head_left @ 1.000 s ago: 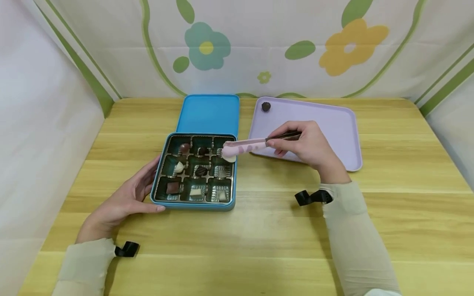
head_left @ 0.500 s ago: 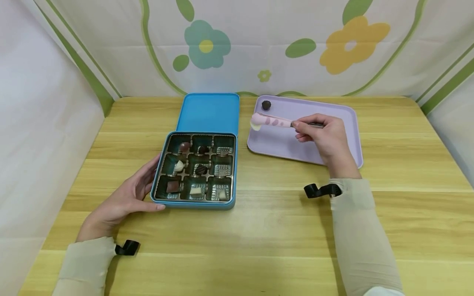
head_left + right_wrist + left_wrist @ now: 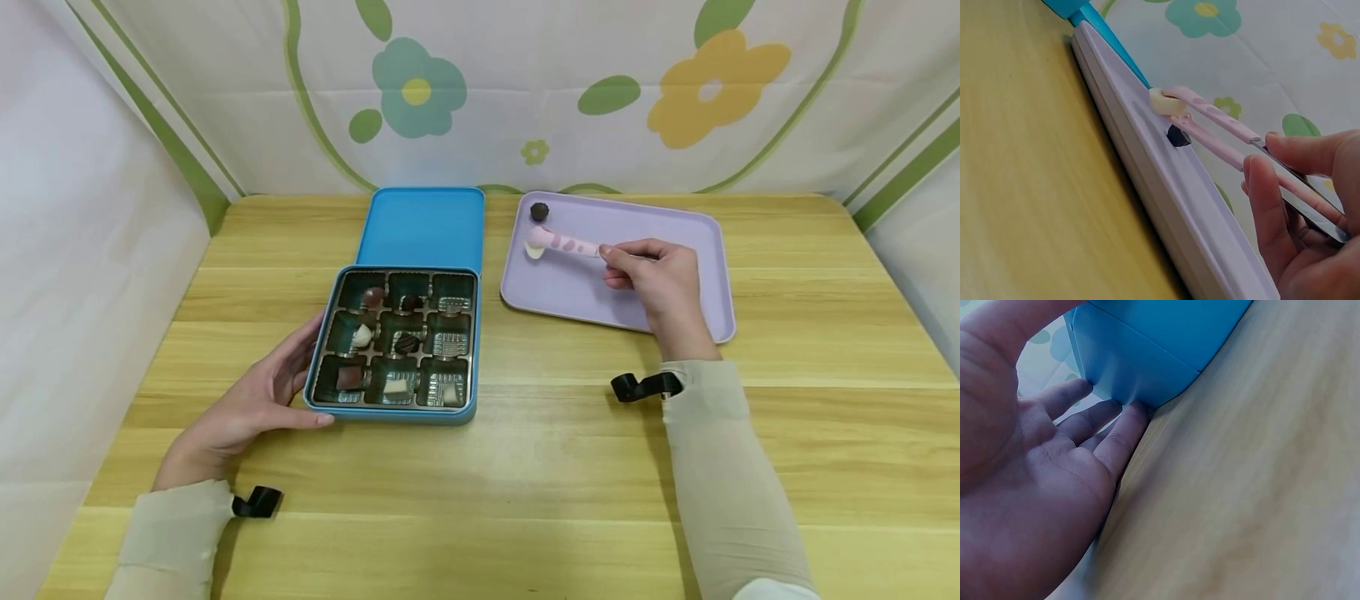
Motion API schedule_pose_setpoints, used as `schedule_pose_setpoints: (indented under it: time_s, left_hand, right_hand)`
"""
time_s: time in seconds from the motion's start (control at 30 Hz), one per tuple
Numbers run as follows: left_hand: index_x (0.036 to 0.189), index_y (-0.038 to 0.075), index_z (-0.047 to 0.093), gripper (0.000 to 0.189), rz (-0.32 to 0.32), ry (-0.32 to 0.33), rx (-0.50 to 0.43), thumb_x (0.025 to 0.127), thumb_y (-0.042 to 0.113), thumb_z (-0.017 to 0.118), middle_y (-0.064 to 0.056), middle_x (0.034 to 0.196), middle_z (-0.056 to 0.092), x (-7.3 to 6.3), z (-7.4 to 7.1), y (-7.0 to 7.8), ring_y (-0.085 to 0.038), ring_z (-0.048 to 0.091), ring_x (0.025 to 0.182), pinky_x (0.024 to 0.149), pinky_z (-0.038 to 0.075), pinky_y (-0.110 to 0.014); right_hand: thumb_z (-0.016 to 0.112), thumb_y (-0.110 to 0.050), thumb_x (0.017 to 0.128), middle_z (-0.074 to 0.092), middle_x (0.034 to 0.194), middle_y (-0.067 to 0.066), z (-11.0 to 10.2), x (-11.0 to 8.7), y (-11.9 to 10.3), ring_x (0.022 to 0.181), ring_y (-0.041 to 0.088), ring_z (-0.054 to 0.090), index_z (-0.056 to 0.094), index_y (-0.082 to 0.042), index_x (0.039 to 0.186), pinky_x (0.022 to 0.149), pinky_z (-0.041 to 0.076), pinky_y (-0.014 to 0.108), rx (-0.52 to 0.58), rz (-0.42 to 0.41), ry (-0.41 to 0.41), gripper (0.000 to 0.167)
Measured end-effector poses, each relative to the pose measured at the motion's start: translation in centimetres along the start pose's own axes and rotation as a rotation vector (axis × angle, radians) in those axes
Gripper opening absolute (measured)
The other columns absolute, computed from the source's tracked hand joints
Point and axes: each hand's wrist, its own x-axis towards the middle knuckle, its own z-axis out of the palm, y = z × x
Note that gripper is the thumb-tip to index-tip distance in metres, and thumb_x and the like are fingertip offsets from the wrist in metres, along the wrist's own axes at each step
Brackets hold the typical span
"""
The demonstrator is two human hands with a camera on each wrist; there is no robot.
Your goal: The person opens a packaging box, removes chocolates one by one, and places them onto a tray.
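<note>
My right hand (image 3: 663, 279) pinches a pair of small tongs (image 3: 570, 243) with pink spotted tips above the purple tray (image 3: 637, 296). Between those tips a white chocolate (image 3: 1165, 102) is held, and in the right wrist view it hangs above the tray surface. A dark round chocolate (image 3: 539, 212) sits in the tray's far left corner. On the left stands a blue tin (image 3: 397, 417), open, with a divided insert. My left hand (image 3: 247, 408) touches it, fingertips against its left side (image 3: 1129, 375) and thumb by the front corner.
Several chocolates lie in the tin's compartments, among them a brown square (image 3: 349, 378) and a striped dark one (image 3: 407, 343). The tin's lid (image 3: 423, 225) lies folded back behind it. A flowered cloth (image 3: 510, 75) hangs at the table's (image 3: 525, 483) rear edge.
My right hand has carried the white chocolate in the tongs from the tin's upper right compartment rightward to above the tray, then slightly lower. The left hand has stayed at the tin.
</note>
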Motion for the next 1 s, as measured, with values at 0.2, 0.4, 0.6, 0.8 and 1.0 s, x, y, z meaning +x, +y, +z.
schedule_pose_setpoints:
  time_s: [0.2,0.4,0.6,0.8,1.0]
  left_hand:
    - [0.175,0.025,0.009,0.121,0.025,-0.007,-0.001,0.085,-0.018,0.078,-0.011,0.183,0.008,0.00,-0.02,-0.02,0.000,0.042,0.151,0.110,0.049,-0.015]
    - [0.175,0.025,0.009,0.121,0.033,-0.009,-0.010,0.085,-0.019,0.078,-0.009,0.183,0.008,0.10,-0.07,-0.10,0.000,0.041,0.152,0.111,0.048,-0.014]
    - [0.176,0.024,0.009,0.121,0.038,-0.006,-0.005,0.085,-0.019,0.077,-0.010,0.183,0.008,0.03,-0.05,-0.23,0.001,0.041,0.152,0.111,0.047,-0.014]
    - [0.175,0.024,0.010,0.121,0.029,-0.002,-0.008,0.085,-0.019,0.078,-0.009,0.183,0.009,0.00,-0.04,-0.12,0.001,0.040,0.152,0.111,0.047,-0.014]
    - [0.175,0.024,0.011,0.121,0.019,0.001,-0.001,0.085,-0.018,0.079,-0.011,0.183,0.009,0.00,-0.07,0.00,0.001,0.041,0.151,0.112,0.046,-0.013]
  right_hand:
    - [0.091,-0.015,0.088,0.078,0.080,-0.005,0.18,-0.03,0.01,0.060,0.008,0.074,0.081,-0.010,0.088,0.065,0.064,0.024,-0.075,0.016,0.015,0.011]
    - [0.092,-0.017,0.087,0.078,0.085,-0.003,0.17,-0.08,-0.05,0.061,0.008,0.075,0.082,-0.009,0.091,0.066,0.065,0.024,-0.086,-0.001,0.036,0.013]
    - [0.091,-0.018,0.088,0.077,0.089,-0.003,0.05,-0.07,-0.08,0.062,0.007,0.074,0.082,-0.009,0.092,0.067,0.065,0.024,-0.114,0.000,0.043,0.014]
    - [0.091,-0.019,0.088,0.076,0.091,-0.003,-0.05,-0.02,-0.02,0.062,0.007,0.075,0.082,-0.010,0.093,0.067,0.064,0.023,-0.122,-0.003,0.054,0.014]
    - [0.092,-0.020,0.088,0.076,0.089,-0.004,-0.18,0.03,-0.05,0.061,0.007,0.075,0.082,-0.011,0.092,0.067,0.064,0.023,-0.106,-0.012,0.064,0.014]
